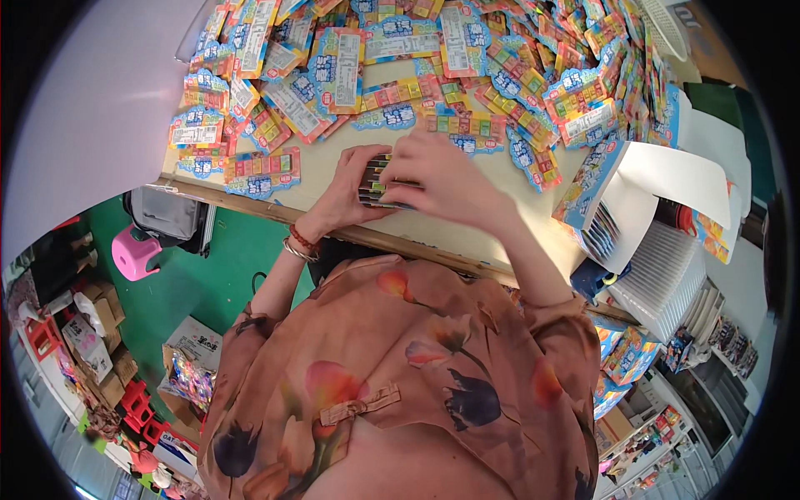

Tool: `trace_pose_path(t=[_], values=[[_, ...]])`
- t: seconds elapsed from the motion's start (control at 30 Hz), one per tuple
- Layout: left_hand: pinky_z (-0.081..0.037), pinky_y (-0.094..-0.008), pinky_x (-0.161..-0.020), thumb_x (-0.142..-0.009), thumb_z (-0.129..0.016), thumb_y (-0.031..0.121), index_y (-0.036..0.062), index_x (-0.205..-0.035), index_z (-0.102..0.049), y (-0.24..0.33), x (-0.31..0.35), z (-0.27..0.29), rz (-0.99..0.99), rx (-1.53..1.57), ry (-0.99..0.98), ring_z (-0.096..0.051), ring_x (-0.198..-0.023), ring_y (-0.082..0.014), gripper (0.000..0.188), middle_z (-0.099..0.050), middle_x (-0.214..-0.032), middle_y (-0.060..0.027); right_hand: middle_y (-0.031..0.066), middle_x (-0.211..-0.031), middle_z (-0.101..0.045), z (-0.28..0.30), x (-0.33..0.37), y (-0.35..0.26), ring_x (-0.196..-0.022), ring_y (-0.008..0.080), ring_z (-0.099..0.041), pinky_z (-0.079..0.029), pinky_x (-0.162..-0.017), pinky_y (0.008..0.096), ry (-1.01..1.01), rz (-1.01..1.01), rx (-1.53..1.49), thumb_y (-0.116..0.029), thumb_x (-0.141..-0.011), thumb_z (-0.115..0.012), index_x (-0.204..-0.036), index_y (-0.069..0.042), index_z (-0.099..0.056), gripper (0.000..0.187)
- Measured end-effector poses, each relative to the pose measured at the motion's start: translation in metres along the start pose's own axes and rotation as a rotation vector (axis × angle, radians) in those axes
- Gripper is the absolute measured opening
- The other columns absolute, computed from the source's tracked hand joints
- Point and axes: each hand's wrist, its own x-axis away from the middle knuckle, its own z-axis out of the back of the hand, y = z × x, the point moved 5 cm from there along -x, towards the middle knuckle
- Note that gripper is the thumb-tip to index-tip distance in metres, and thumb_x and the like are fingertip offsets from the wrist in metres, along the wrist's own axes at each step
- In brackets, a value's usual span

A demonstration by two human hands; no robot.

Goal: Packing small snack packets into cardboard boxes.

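Note:
Near the front edge of the table, my left hand (350,190) is closed around a small stack of flat, dark-edged packs (374,181), gripping it from the left. The bent fingers of my right hand (446,177) close over the stack's right side, hiding much of it. What the packs contain cannot be made out. Just beyond my hands, colourful flat packets (475,125) with blue, yellow and pink printing lie loose on the pale tabletop (312,171).
A large heap of the same packets (533,67) covers the table's far side. At the right stands an open white-flapped carton (637,179) with packs inside, near ribbed translucent plastic (662,279). A pink stool (136,253) and an open box (187,362) are on the green floor.

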Motion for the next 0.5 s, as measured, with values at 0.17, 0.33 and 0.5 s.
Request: trace_pose_path(t=[0.17, 0.33, 0.5], values=[[-0.036, -0.0435, -0.102, -0.058, -0.085, 0.017, 0.0098, -0.129, -0.043, -0.001, 0.000, 0.000, -0.035, -0.050, 0.000, -0.040, -0.118, -0.0335, 0.083, -0.047, -0.127, -0.0101, 0.0043, -0.094, -0.054, -0.040, 0.001, -0.007, -0.096, 0.0218, -0.051, -0.038, -0.081, 0.0367, 0.054, -0.046, 0.375, -0.014, -0.080, -0.066, -0.087, -0.011, -0.060, 0.009], [-0.035, -0.0437, -0.103, -0.059, -0.086, 0.020, 0.0102, -0.129, -0.043, -0.001, -0.002, -0.001, -0.081, -0.050, 0.003, -0.041, -0.119, -0.0340, 0.083, -0.048, -0.126, -0.0103, 0.0064, -0.094, -0.054, -0.024, -0.001, -0.021, -0.092, 0.0243, -0.054, -0.042, -0.077, 0.0372, 0.195, 0.006, 0.367, -0.010, -0.083, -0.059, -0.088, -0.011, -0.060, 0.005], [-0.034, -0.0430, -0.102, -0.060, -0.086, 0.022, 0.0105, -0.129, -0.043, -0.007, 0.001, -0.003, -0.050, 0.063, 0.045, -0.046, -0.116, -0.0335, 0.082, -0.050, -0.123, -0.0101, 0.0118, -0.086, -0.061, 0.037, 0.002, -0.014, -0.078, 0.0330, -0.062, -0.046, -0.065, 0.0407, 0.433, -0.211, 0.132, -0.010, -0.086, -0.055, -0.096, -0.007, -0.057, 0.011]])
